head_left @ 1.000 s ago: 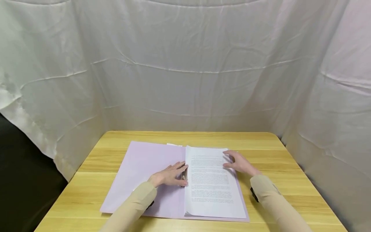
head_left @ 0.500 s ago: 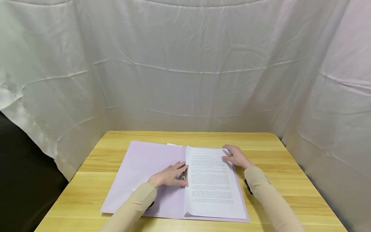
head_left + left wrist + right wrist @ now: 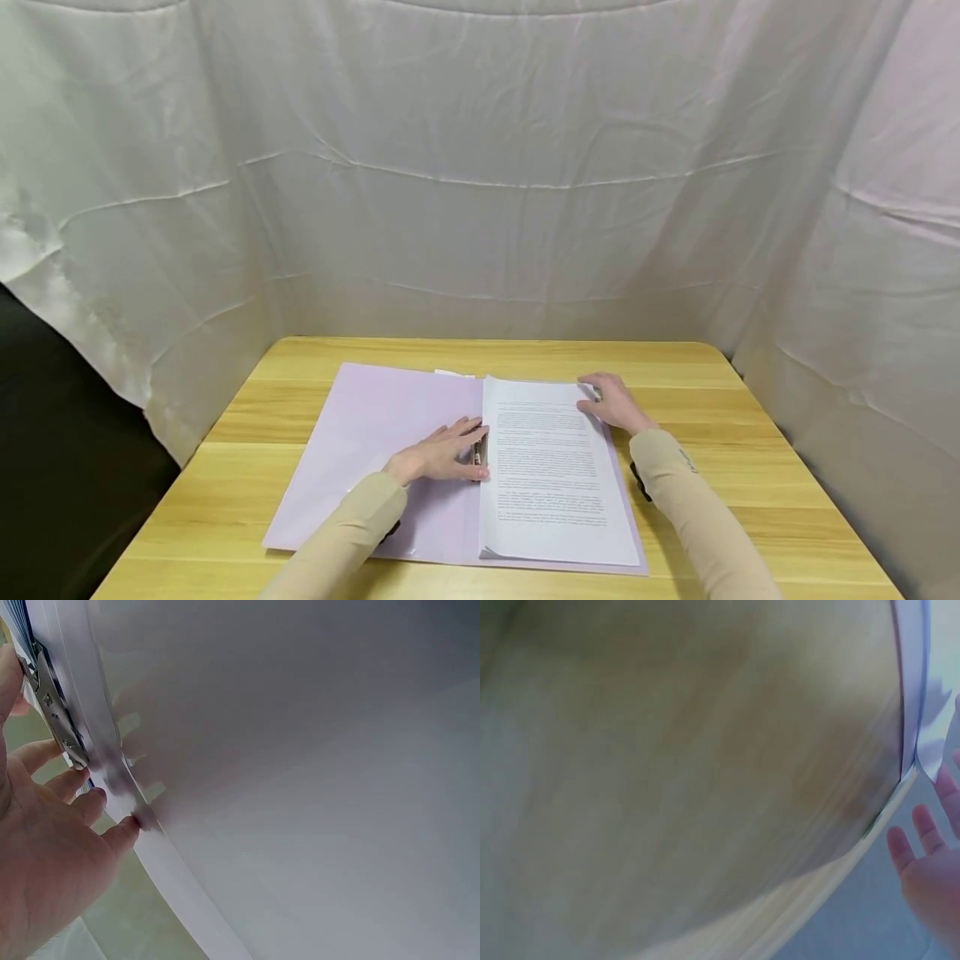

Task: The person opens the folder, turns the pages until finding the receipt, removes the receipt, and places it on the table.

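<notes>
A pale purple folder (image 3: 352, 442) lies spread out on the table. On its right half rests a stack of printed paper (image 3: 551, 467), its left edge beside the metal clip (image 3: 477, 452) at the fold. My left hand (image 3: 431, 457) lies over the fold with fingers spread, touching the clip; in the left wrist view its fingertips meet the clip (image 3: 56, 709) and the folder. At the stack's top right corner, my right hand (image 3: 615, 407) pinches the top sheet. The right wrist view shows that corner (image 3: 930, 754) bent at a fingertip; the thumb's contact is largely out of frame.
The wooden table (image 3: 750, 500) extends around the folder, its far edge near a grey cloth curtain (image 3: 480, 233). A white slip (image 3: 450, 372) sticks out behind the folder's top edge. Dark material (image 3: 60, 450) shows at the far left.
My right hand has shifted up and slightly left to the top corner of the stack, then stayed there. My left hand has kept its place at the clip.
</notes>
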The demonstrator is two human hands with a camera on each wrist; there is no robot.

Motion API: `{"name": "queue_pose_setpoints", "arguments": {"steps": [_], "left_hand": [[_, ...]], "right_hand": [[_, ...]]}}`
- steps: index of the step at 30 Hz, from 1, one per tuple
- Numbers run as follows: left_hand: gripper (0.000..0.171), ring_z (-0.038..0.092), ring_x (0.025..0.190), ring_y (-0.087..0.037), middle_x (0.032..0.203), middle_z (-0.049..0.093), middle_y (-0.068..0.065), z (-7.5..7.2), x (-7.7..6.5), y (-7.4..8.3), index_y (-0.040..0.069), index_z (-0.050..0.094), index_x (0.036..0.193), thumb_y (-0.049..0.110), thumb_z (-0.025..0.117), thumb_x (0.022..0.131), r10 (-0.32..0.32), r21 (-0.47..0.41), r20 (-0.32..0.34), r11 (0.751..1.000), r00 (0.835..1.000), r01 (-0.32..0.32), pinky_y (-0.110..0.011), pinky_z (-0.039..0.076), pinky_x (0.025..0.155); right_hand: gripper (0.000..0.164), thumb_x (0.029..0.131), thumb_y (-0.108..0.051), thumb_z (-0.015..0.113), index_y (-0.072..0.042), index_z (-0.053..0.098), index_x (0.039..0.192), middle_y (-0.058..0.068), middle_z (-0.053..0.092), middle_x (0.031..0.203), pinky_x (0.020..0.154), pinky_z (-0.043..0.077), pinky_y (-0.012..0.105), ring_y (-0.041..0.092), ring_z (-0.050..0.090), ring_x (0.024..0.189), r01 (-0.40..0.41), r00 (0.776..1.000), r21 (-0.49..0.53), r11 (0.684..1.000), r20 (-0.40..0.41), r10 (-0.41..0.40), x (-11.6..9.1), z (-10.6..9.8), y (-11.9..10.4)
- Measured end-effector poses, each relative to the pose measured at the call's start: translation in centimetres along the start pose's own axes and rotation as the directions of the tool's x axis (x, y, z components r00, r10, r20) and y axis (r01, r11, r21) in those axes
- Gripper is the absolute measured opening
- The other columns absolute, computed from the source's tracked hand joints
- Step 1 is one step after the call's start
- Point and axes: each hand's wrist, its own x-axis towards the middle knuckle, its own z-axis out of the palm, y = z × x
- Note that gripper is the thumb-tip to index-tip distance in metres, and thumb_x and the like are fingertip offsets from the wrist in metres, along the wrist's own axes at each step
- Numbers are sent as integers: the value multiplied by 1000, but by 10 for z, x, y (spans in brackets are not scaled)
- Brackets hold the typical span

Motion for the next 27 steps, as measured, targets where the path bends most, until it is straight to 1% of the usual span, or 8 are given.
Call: {"name": "queue_pose_setpoints", "arguments": {"steps": [3,9,12,16,19,22,25,27], "left_hand": [[83,15,158,-37,169,20,-13,0,0,1,9,29,159,49,65,95,3,4,-1,1000,1000,-3,-57,17,128],[83,17,157,-36,169,21,-13,-2,0,2,9,30,159,49,65,95,1,10,3,1000,1000,-1,-56,17,128],[83,16,158,-35,169,20,-12,-2,-1,2,10,29,159,50,63,95,-6,8,8,1000,1000,6,-55,16,129],[83,17,157,-36,169,20,-13,-2,-1,3,9,29,159,49,64,95,-2,9,8,1000,1000,2,-56,17,128],[83,18,157,-37,169,21,-14,-2,-1,3,9,30,159,48,65,95,4,4,6,1000,1000,-4,-57,17,128],[83,17,157,-37,169,20,-13,-2,-1,2,9,29,159,48,64,95,7,-3,6,1000,1000,-7,-57,17,128],[82,17,157,-37,169,20,-13,-2,-1,2,9,30,159,48,65,95,8,-6,5,1000,1000,-8,-57,17,128],[82,18,157,-37,169,21,-13,-2,-1,2,9,30,159,48,65,95,9,-6,5,1000,1000,-9,-57,17,128]], "right_hand": [[50,89,-14,73,5,60,133,32,54,138,112,36,65,50,45,130,-26,1000,-2,1000,-12,26,0,0,-2],[47,89,-13,75,6,62,130,28,57,132,108,40,62,46,49,125,-21,999,-68,997,-46,18,3,0,-5],[44,89,-13,75,6,64,128,26,61,128,106,42,60,45,51,124,-7,998,-109,994,-66,-1,4,0,-5],[38,88,-13,75,7,69,120,26,67,122,104,45,60,46,57,120,28,994,-166,986,-102,-46,5,0,-4],[34,88,-13,74,6,71,116,26,69,120,104,46,60,46,59,119,34,990,-184,982,-126,-58,4,0,-3],[34,89,-13,73,6,71,117,27,70,120,105,46,60,46,60,118,19,989,-155,988,-140,-41,3,0,-4],[37,89,-11,73,6,68,121,27,69,122,105,47,59,46,61,118,-19,990,-55,998,-142,11,3,-1,-6],[40,90,-9,72,6,66,126,28,67,124,102,50,57,45,62,116,-55,989,24,998,-134,58,4,0,-7]]}}
